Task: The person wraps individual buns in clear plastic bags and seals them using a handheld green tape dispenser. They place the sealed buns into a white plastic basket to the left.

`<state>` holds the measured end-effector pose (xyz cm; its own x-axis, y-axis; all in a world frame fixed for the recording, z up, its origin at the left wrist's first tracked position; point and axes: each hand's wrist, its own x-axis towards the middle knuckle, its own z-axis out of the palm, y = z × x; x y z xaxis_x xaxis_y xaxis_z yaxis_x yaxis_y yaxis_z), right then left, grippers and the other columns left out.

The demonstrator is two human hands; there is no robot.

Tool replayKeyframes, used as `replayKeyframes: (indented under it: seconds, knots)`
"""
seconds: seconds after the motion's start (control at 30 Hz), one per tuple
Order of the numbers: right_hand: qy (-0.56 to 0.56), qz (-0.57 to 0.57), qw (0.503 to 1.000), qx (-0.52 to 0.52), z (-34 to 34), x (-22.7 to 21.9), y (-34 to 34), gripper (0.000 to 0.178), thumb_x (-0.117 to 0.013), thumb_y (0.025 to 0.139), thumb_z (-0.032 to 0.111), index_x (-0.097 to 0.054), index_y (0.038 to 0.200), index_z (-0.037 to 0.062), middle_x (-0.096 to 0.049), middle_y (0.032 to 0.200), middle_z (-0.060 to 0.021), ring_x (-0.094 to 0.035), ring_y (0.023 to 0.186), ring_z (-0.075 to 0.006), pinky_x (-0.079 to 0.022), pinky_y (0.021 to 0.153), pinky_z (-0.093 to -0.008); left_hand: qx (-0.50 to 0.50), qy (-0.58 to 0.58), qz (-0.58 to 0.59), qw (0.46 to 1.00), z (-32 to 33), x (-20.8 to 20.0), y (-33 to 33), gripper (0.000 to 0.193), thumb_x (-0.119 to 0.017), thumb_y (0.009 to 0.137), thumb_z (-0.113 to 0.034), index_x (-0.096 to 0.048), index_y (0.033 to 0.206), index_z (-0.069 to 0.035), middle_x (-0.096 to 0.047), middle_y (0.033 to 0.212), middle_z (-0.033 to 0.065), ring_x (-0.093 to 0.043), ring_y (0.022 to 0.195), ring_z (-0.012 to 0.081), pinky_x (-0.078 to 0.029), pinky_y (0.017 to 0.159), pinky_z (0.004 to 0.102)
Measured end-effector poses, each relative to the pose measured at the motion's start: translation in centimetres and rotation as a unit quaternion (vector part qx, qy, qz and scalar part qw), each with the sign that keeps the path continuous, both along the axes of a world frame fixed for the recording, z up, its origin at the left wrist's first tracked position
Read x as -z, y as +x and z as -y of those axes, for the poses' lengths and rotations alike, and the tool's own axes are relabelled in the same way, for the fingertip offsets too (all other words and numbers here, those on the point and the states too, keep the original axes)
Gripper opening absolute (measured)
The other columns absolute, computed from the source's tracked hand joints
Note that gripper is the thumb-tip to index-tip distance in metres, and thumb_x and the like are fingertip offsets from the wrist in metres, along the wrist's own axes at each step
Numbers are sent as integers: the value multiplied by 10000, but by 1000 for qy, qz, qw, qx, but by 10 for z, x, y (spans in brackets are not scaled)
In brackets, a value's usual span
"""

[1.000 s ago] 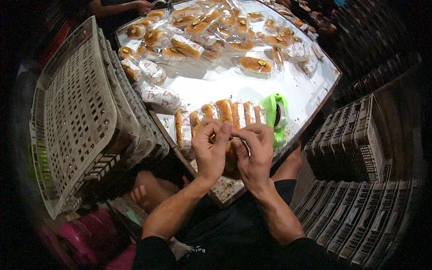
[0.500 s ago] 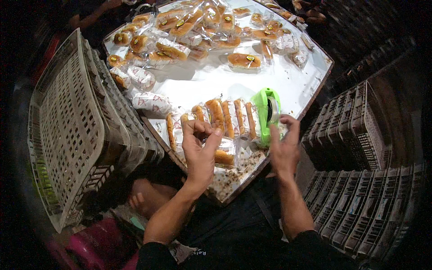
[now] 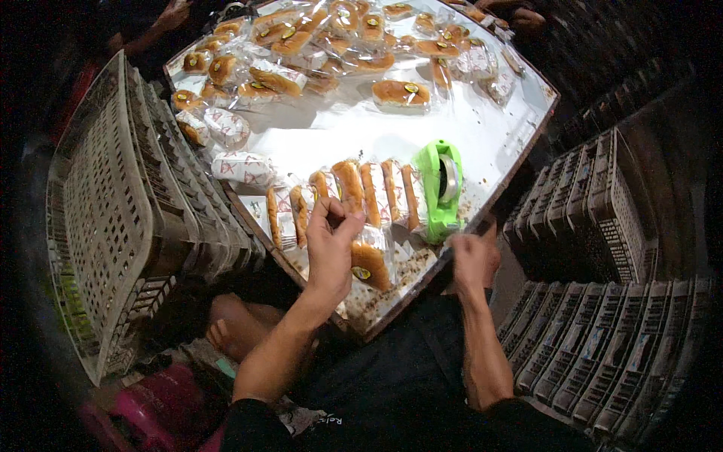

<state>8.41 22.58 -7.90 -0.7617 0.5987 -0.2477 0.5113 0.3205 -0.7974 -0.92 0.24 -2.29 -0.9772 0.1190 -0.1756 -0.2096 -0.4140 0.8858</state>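
White tabletop (image 3: 316, 143) lies open behind dispenser (image 3: 433, 197) (right hand (image 3: 474, 260) near edge (image 3: 520, 166)).

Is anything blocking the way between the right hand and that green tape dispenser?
Nothing visible does: the right hand, blurred, is close to the near end of the green tape dispenser. The row of wrapped buns is to the dispenser's left.

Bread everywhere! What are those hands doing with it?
The person's left hand pinches the clear bag around a bread roll. The right hand, blurred, is near the green tape dispenser; I can't tell if it holds anything. More wrapped rolls line up just beyond; other rolls lie farther across the white table.
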Motion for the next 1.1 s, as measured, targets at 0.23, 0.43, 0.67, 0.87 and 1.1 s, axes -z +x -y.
replayKeyframes:
  seconds: [0.23,0.43,0.67,0.87,1.1]
  knots:
    - [-72,-315,936,-138,119,-64,-25,107,-640,897,80,-616,953,-7,-556,1076,-125,-527,1037,-221,-446,916,-358,-51,-115,-106,986,-15,-2,14,143,-590,942,-15,-457,942,-69,-441,890,-8,-436,834,90,-405,776,255]
    - [-188,-355,914,-49,127,-59,-31,368,-591,890,24,-466,1236,2,-519,1091,-87,-520,998,-170,-462,896,-298,-77,-233,-284,927,-14,-7,37,155,-576,931,17,-431,939,-38,-455,875,60,-451,790,139,-419,723,301]
    - [-501,-9,818,-283,94,-44,-37,475,-540,989,352,-516,1342,35,-545,1273,-63,-496,1191,-168,-374,1054,-310,-20,140,-39,989,26,-63,25,187,-601,947,-60,-420,990,-75,-477,1023,58,-497,943,147,-439,883,302]
    - [-173,-269,835,-448,183,-168,-63,335,-478,1015,264,-509,1228,8,-595,1110,-207,-658,897,-322,-516,794,-393,-325,-92,-434,835,103,-111,12,402,-586,996,-336,-463,1228,-31,-496,1182,117,-532,1016,206,-423,912,355]
    - [-90,-371,858,-344,162,-182,-95,409,-755,860,182,-562,1172,1,-636,1107,-182,-687,809,-253,-548,686,-359,-282,-387,-244,843,266,-198,-73,360,-651,967,-321,-528,1157,-41,-599,938,55,-578,700,130,-499,605,300]
